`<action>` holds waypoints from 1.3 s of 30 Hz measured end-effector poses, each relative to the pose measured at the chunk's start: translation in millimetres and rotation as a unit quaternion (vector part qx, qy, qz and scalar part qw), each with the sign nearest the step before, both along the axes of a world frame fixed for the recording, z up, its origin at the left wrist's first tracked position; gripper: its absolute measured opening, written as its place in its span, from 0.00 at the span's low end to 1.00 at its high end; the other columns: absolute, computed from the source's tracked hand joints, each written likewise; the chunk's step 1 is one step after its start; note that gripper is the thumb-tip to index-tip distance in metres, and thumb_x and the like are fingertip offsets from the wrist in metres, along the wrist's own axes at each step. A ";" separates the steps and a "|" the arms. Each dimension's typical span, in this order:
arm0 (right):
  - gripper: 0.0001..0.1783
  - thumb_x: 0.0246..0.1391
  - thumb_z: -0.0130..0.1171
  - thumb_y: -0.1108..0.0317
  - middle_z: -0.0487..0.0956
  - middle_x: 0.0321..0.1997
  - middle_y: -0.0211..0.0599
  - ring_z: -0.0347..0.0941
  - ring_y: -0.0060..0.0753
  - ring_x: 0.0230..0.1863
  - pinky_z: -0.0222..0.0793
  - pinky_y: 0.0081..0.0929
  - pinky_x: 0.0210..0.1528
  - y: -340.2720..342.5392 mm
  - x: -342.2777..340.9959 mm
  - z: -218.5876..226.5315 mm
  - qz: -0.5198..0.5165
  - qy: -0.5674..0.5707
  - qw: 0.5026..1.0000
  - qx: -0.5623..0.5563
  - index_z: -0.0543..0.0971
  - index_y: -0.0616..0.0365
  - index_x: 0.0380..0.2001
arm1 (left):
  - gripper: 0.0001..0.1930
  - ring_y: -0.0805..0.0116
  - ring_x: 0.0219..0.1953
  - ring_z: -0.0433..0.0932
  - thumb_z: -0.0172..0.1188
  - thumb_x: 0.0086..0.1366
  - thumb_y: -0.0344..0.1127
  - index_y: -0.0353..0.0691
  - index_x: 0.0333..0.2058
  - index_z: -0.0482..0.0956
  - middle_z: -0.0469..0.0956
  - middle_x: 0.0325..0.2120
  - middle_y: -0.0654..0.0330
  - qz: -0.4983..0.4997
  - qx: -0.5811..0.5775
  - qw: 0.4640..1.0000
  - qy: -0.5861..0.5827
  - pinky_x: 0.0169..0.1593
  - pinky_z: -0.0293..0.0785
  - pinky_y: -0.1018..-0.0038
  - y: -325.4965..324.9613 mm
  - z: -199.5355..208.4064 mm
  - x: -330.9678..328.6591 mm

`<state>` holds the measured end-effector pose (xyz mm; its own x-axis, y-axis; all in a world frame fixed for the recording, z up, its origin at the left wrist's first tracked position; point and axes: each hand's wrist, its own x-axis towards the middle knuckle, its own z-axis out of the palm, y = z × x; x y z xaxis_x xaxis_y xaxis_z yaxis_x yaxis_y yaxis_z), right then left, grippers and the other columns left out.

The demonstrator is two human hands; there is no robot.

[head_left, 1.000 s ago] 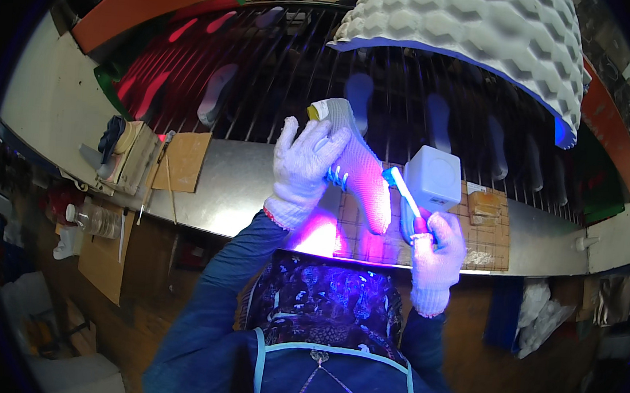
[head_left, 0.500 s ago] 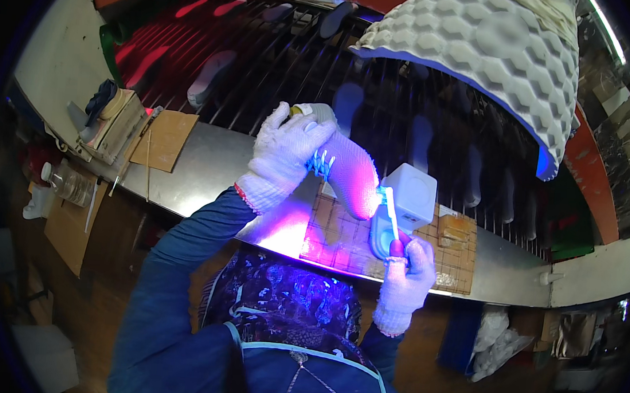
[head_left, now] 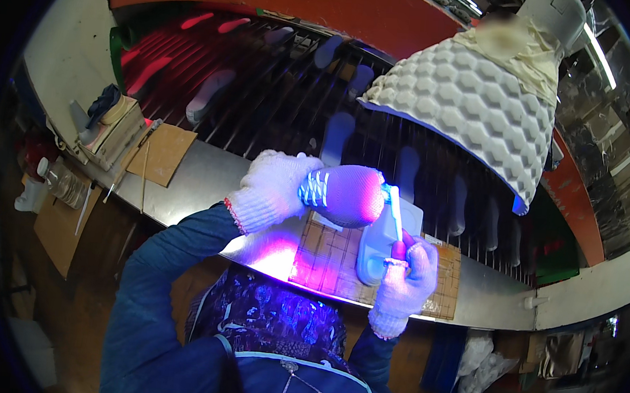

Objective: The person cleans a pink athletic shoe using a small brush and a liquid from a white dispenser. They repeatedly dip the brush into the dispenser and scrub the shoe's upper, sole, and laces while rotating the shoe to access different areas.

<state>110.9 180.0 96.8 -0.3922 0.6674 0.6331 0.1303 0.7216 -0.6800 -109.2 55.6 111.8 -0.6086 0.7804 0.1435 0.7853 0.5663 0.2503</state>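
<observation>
Place: a shoe workshop, it appears | Signs: several sole-shaped pieces (head_left: 211, 94) lying on a row of bars (head_left: 253, 115) | metal counter (head_left: 210, 177) along it | laced shoe (head_left: 351, 197) above | orange frame (head_left: 270, 0) behind

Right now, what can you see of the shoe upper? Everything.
The shoe upper looks like textured knit, lit pink to violet, with pale laces crossing it. It is held above the worktop, toe toward the picture's right. The left grip covers its rear part, so that end is hidden. The brush in the right grip is at the toe's edge; contact is unclear.
</observation>
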 end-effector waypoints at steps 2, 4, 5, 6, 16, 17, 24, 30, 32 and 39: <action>0.09 0.53 0.66 0.76 0.81 0.40 0.37 0.74 0.37 0.43 0.68 0.32 0.46 -0.1 -4.3 0.9 0.006 0.007 1.000 0.008 0.87 0.59 0.39 | 0.30 0.53 0.39 0.86 0.76 0.45 0.50 0.55 0.50 0.82 0.85 0.34 0.57 -0.014 -0.007 0.998 -0.058 0.46 0.81 0.60 -6.5 6.5 2.1; 0.09 0.53 0.66 0.75 0.81 0.40 0.37 0.74 0.37 0.43 0.68 0.32 0.47 -0.6 -7.7 -0.1 0.011 0.017 1.000 0.008 0.87 0.59 0.39 | 0.36 0.53 0.40 0.86 0.80 0.38 0.49 0.51 0.51 0.82 0.86 0.35 0.56 -0.031 -0.022 0.994 -0.098 0.46 0.81 0.62 -11.9 9.6 3.3; 0.09 0.53 0.66 0.75 0.81 0.40 0.37 0.74 0.37 0.43 0.68 0.32 0.47 -0.9 -9.2 -1.4 0.011 0.018 1.000 0.010 0.87 0.59 0.39 | 0.39 0.53 0.40 0.86 0.82 0.35 0.48 0.50 0.51 0.81 0.86 0.35 0.56 -0.030 -0.023 0.990 -0.134 0.46 0.82 0.63 -13.7 10.0 3.2; 0.10 0.53 0.67 0.75 0.81 0.40 0.37 0.74 0.37 0.43 0.68 0.32 0.46 -0.7 -10.2 -3.0 0.012 0.022 1.000 0.009 0.87 0.59 0.40 | 0.40 0.53 0.40 0.86 0.82 0.34 0.48 0.48 0.51 0.82 0.86 0.36 0.56 -0.041 -0.011 0.985 -0.166 0.47 0.82 0.64 -17.6 9.3 3.5; 0.09 0.54 0.67 0.76 0.80 0.43 0.42 0.77 0.38 0.45 0.72 0.33 0.46 12.3 -6.9 -40.3 0.047 0.068 0.997 -0.003 0.86 0.62 0.40 | 0.41 0.61 0.43 0.86 0.86 0.34 0.49 0.38 0.49 0.83 0.87 0.40 0.55 -0.170 -0.019 0.910 -0.377 0.51 0.79 0.68 -23.0 -16.3 14.7; 0.09 0.54 0.67 0.76 0.80 0.43 0.42 0.77 0.38 0.45 0.72 0.33 0.46 13.4 -5.8 -44.7 0.051 0.065 0.996 -0.014 0.86 0.62 0.40 | 0.41 0.62 0.42 0.86 0.86 0.34 0.48 0.37 0.49 0.83 0.87 0.40 0.55 -0.174 -0.011 0.898 -0.403 0.50 0.79 0.69 -24.0 -18.5 17.6; 0.10 0.54 0.67 0.75 0.80 0.43 0.41 0.77 0.39 0.46 0.73 0.33 0.49 15.7 8.0 -71.4 0.042 0.036 0.997 -0.050 0.86 0.63 0.40 | 0.33 0.70 0.44 0.84 0.84 0.43 0.33 0.32 0.49 0.81 0.86 0.43 0.59 -0.169 0.020 0.725 -0.668 0.51 0.80 0.71 -28.0 -34.0 41.7; 0.10 0.51 0.67 0.76 0.80 0.42 0.40 0.77 0.39 0.45 0.72 0.33 0.49 17.9 27.1 -85.2 0.050 0.021 0.998 -0.033 0.85 0.63 0.39 | 0.31 0.70 0.45 0.83 0.82 0.45 0.28 0.33 0.50 0.81 0.86 0.44 0.58 -0.165 -0.008 0.667 -0.727 0.52 0.78 0.73 -24.3 -52.0 52.3; 0.10 0.50 0.66 0.77 0.80 0.41 0.40 0.77 0.38 0.44 0.72 0.32 0.49 19.4 39.6 -87.5 0.080 0.013 0.996 -0.047 0.85 0.63 0.38 | 0.30 0.71 0.44 0.83 0.81 0.46 0.27 0.33 0.50 0.81 0.86 0.43 0.58 -0.166 0.004 0.630 -0.758 0.52 0.79 0.72 -25.4 -54.7 55.0; 0.12 0.64 0.58 0.73 0.81 0.39 0.28 0.65 0.11 0.29 0.61 0.14 0.30 26.7 98.6 -99.9 0.089 0.006 0.925 -0.370 0.79 0.64 0.49 | 0.33 0.70 0.42 0.84 0.80 0.47 0.25 0.32 0.54 0.77 0.85 0.41 0.59 -0.171 0.091 0.670 -0.716 0.47 0.82 0.72 -39.0 -55.5 47.1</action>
